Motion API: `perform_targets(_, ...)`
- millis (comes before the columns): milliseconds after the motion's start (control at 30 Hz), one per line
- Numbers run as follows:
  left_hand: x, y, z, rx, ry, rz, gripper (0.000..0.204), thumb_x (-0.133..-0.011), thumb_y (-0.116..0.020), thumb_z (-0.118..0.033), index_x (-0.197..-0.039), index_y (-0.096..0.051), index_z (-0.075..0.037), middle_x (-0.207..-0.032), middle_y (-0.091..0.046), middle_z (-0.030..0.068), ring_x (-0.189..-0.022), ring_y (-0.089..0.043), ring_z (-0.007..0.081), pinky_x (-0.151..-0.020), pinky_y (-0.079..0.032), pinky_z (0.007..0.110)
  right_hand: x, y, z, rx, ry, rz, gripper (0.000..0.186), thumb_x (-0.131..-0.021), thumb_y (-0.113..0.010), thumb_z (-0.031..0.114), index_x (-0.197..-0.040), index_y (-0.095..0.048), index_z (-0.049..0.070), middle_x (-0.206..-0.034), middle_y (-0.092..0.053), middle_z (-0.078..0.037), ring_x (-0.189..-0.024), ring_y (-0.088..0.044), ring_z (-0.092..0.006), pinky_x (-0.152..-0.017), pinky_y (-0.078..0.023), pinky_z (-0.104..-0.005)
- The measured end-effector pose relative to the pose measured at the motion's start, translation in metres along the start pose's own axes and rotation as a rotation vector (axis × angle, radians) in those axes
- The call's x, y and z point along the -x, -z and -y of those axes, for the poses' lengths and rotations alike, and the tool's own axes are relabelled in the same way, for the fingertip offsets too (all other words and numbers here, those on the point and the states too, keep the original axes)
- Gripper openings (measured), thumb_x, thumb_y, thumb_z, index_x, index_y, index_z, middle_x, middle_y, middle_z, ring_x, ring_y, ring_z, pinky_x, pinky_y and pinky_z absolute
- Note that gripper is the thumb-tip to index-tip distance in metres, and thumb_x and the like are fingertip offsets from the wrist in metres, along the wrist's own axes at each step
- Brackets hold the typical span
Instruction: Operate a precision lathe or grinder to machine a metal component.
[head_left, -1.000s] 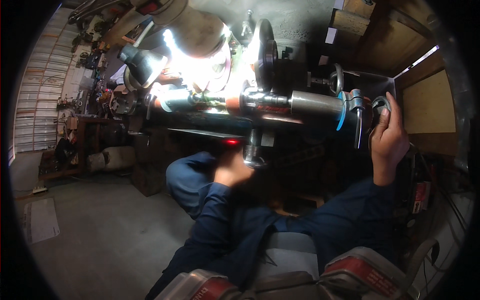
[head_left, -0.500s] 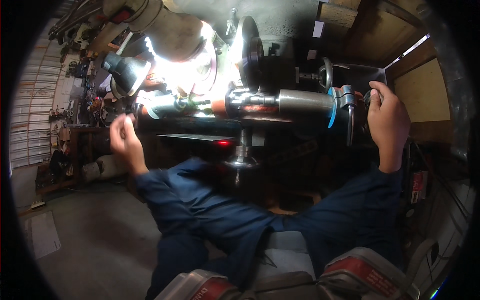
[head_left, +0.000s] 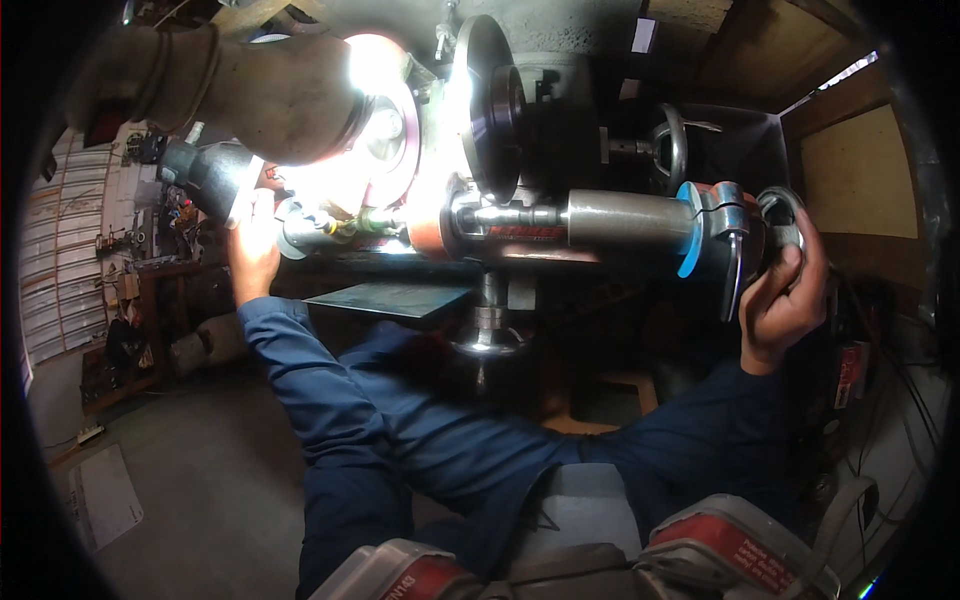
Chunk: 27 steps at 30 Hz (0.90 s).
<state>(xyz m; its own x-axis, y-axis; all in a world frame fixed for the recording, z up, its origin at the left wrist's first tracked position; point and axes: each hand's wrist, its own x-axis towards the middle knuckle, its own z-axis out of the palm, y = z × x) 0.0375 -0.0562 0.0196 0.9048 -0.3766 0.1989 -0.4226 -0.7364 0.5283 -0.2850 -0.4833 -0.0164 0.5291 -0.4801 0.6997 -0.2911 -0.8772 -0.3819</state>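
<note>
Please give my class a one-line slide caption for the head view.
Right hand on a handwheel, left hand beside a black lamp, a metal cylinder between them.

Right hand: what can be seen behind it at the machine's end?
Part of a curved grey handle shows beside the fingers of the right hand; farther back is a tan panel. The handle's portion behind the fingers and thumb is covered.

Cylinder (head_left: 628, 218) between left hand (head_left: 255, 252) and right hand (head_left: 788, 295).
Lamp (head_left: 210, 176) beside left hand, handwheel (head_left: 766, 210) at right; disc (head_left: 486, 105) behind, left of cylinder.
</note>
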Motion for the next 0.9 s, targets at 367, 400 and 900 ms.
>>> perform_targets(367,0.007,0.008,0.007,-0.118,-0.038,-0.007,0.019,-0.094,-0.046,-0.009,-0.103,-0.057,0.004,-0.093,-0.062,0.0163,-0.085,-0.058,0.0269,-0.081,-0.045,0.035,0.004,-0.005,0.001,-0.002,-0.004,-0.028,0.033,-0.099,-0.043,0.013,-0.118,-0.057,-0.01,-0.11,-0.064,-0.02,-0.101,-0.064,-0.0296,-0.088,-0.05,-0.0362)
perform_targets(400,0.008,0.007,0.011,-0.178,-0.059,-0.009,0.021,-0.092,-0.044,-0.006,-0.108,-0.054,0.004,-0.097,-0.06,0.0193,-0.089,-0.057,0.0308,-0.085,-0.045,0.035,-0.001,-0.004,0.002,-0.023,-0.027,0.013,0.032,-0.099,-0.043,0.012,-0.117,-0.058,-0.009,-0.108,-0.065,-0.019,-0.099,-0.065,-0.0286,-0.086,-0.051,-0.0352)
perform_targets(900,0.017,0.018,0.057,-0.455,-0.272,-0.025,0.028,-0.083,-0.037,0.002,-0.103,-0.056,0.006,-0.096,-0.062,0.0207,-0.089,-0.058,0.0306,-0.082,-0.046,0.036,-0.019,0.003,0.009,-0.027,-0.219,0.222,0.027,-0.099,-0.046,0.006,-0.118,-0.062,-0.003,-0.113,-0.067,-0.014,-0.103,-0.065,-0.0222,-0.088,-0.052,-0.0311)
